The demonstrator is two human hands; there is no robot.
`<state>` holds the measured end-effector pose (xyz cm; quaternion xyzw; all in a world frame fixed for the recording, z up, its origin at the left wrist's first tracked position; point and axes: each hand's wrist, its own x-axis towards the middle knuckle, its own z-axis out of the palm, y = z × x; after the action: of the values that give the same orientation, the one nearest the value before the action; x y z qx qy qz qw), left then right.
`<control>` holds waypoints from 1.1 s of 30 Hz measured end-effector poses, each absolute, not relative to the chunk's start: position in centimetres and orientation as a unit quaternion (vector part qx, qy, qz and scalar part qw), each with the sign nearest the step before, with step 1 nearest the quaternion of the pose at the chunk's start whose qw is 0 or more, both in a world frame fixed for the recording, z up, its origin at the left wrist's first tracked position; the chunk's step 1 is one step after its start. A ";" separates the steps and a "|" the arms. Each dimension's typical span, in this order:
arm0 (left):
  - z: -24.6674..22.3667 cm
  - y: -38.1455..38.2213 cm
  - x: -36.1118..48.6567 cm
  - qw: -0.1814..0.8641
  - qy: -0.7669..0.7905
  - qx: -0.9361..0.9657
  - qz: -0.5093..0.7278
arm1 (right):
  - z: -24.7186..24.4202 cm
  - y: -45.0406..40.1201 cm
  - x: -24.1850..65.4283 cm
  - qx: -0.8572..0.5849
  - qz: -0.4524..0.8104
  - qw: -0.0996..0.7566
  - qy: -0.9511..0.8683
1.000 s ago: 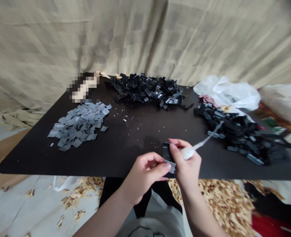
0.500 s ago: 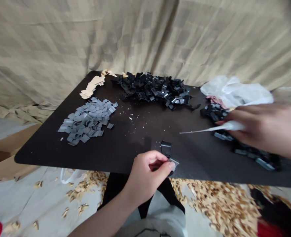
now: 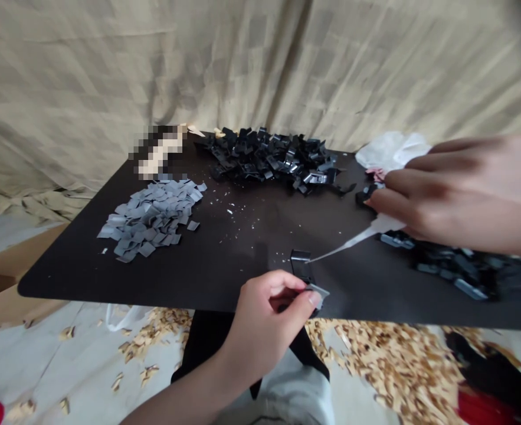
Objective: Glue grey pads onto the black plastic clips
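**Q:** I've got the head camera up on my screen. Where's the piece?

**A:** I see a black plastic clip (image 3: 300, 261) near the front edge of the dark table (image 3: 242, 265), with a grey square (image 3: 318, 291) at its lower end.

**Q:** Left hand?

**A:** The left hand (image 3: 264, 321) has its fingers curled in, pinching the clip and square together.

**Q:** And the right?

**A:** The right hand (image 3: 459, 195) is off to the right, its fingers pressed together around a white tapered strip (image 3: 366, 236). The thin tip reaches the clip, but I can't tell from here whether it touches.

**Q:** Around them?

**A:** A heap of black pieces (image 3: 264, 159) lies at the far side, a second black heap (image 3: 455, 271) lies under the right hand, and grey squares (image 3: 151, 218) lie on the left. A white plastic bag (image 3: 386, 150) sits behind the right hand.
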<state>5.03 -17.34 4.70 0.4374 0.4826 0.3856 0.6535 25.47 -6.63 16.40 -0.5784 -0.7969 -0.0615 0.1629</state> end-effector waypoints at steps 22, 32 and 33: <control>4.5 -17.5 5.2 0.659 0.493 0.410 0.393 | 16.7 -7.0 22.3 -0.449 -0.152 -0.182 -0.861; 4.6 -17.6 5.2 0.664 0.490 0.411 0.388 | 16.5 -6.6 22.9 -0.376 -0.296 -0.311 -0.821; 4.6 -17.6 5.2 0.664 0.490 0.411 0.388 | 16.5 -6.5 22.9 -0.378 -0.297 -0.317 -0.818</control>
<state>5.16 -17.57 4.61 0.4112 0.4899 0.3879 0.6637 22.92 -6.53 16.47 -0.3779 -0.8176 -0.2974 -0.3166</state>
